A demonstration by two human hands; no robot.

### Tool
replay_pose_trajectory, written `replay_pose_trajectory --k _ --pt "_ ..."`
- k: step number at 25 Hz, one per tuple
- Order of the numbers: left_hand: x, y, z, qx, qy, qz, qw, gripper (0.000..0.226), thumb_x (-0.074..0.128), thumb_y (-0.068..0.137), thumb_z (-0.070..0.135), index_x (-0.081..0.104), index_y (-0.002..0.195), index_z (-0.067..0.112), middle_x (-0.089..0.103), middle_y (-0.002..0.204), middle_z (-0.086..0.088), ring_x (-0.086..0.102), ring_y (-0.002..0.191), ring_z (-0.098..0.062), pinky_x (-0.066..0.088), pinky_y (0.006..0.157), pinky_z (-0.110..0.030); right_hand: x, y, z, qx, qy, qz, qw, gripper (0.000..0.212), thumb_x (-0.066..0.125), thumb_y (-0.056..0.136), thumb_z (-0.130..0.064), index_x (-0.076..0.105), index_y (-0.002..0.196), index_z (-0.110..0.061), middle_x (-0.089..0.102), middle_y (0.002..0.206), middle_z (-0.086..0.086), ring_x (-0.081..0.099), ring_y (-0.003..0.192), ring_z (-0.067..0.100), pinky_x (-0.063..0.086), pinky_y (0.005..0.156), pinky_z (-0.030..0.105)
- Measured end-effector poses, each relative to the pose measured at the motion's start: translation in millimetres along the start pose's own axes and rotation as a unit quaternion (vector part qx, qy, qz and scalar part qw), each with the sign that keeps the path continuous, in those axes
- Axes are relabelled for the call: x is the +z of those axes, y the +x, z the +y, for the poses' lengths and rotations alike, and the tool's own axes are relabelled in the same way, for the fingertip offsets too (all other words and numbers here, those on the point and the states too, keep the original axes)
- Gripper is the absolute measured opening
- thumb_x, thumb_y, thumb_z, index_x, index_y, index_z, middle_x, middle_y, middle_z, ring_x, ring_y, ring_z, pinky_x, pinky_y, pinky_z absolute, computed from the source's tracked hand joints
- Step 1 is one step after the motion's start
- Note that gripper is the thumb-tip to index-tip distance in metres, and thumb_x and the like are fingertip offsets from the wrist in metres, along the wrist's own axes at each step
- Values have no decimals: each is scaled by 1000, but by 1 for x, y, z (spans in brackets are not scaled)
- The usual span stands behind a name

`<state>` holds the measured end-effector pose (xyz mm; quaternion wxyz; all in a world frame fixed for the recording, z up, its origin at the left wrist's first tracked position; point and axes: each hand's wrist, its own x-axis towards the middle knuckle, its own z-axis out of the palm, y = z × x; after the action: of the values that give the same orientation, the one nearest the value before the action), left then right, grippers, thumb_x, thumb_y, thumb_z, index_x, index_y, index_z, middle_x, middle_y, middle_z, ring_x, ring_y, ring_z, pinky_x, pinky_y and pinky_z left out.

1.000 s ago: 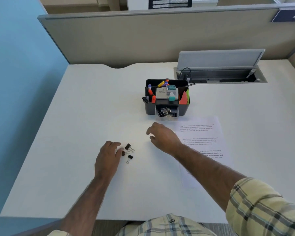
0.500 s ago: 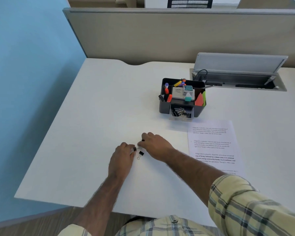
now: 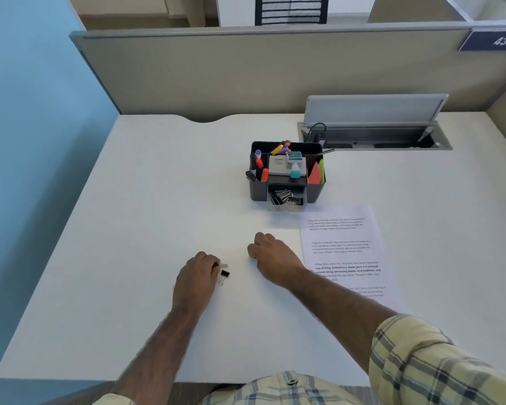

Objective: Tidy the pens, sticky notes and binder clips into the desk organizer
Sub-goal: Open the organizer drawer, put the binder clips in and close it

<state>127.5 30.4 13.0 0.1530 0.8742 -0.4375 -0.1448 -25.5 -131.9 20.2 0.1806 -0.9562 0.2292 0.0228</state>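
The right hand [image 3: 270,257] has pulled away from the cluster of clips it was touching half a second ago and now sits curled, knuckles up, off to the right of the left hand, with clear desk between the two. Something small and dark peeks out under its fingertips; whether it is a clip pinched there, I cannot tell. Of the clips that lay between the hands a second ago, one fewer is on show.

The left hand [image 3: 197,277] is palm down on the white desk [image 3: 129,229], fingers bent, their tips pinching a binder clip with a reddish body [image 3: 219,264] whose wire handles stick out to the right. Just below that, touching nothing, lies a black binder clip [image 3: 224,274] at the left hand's fingertips.

Beyond the right hand stands the black desk organizer [image 3: 314,192]: markers and pens in its left and rear bins, a box and a teal piece in the middle, orange and green sticky notes [image 3: 317,172] on the right. Its clear drawer [image 3: 287,200] is pulled out towards the hands and holds a heap of binder clips. A printed sheet [image 3: 345,247] lies just right of the right hand, the forearm crossing its lower edge.
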Motion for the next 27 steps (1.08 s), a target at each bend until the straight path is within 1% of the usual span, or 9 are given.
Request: replay_pose_trajectory --k 3,5,7,9,13,17,22,24,27 --pt "-2 6 9 -6 -24 29 999 11 59 98 24 70 100 21 61 95 6 62 89 -22 51 70 -36 -18 -2 9 18 26 47 998 32 51 82 5 63 108 -9 54 110 8 51 98 29 45 75 40" --pt "-6 13 21 5 -47 55 997 10 62 97 24 70 101 22 62 96 7 62 88 -20 52 70 -35 -39 4 20 46 43 106 992 36 53 85 5 64 116 -10 58 111 7 52 99 26 49 82 40" --pt "-12 23 38 25 -65 75 995 10 63 97 25 70 104 22 63 98 7 63 88 -19 53 71 -36 -63 12 37 73 35 161 984 37 56 88 2 61 121 -12 59 110 4 52 97 21 51 83 38" --pt "-18 33 56 49 -77 90 992 12 63 97 25 71 106 22 64 100 7 64 87 -18 54 72 -35 -85 20 52 91 20 178 980 38 59 89 -2 57 125 -15 58 113 4 52 99 21 53 83 39" --pt "-29 59 96 100 -78 96 987 15 61 98 24 71 108 19 64 102 3 65 87 -21 54 71 -36 -106 25 71 115 35 185 975 44 61 92 -5 54 135 -13 57 132 8 51 122 25 53 95 40" --pt "-35 94 135 129 -65 85 986 19 57 100 25 69 111 17 64 105 0 64 88 -22 55 73 -41 -108 8 79 152 75 236 957 40 60 95 -11 56 134 -14 59 124 4 56 111 20 57 85 37" --pt "-29 127 172 134 -84 61 986 23 62 98 23 68 119 16 63 108 0 62 87 -17 56 76 -40 -98 -25 91 177 84 237 952 29 59 96 -12 62 124 -15 61 118 1 58 103 19 55 80 35" --pt "-29 130 173 135 -108 64 983 26 62 98 21 67 123 17 63 106 2 60 84 -14 56 75 -38 -93 -34 95 194 82 224 951 28 57 98 -14 63 125 -15 60 121 1 59 104 20 55 81 37" --pt "-30 117 149 142 -126 72 979 19 60 99 22 69 115 20 64 104 5 61 85 -13 54 73 -33 -87 -42 97 202 88 228 948 27 55 98 -13 66 123 -14 61 119 0 59 104 21 54 79 36"
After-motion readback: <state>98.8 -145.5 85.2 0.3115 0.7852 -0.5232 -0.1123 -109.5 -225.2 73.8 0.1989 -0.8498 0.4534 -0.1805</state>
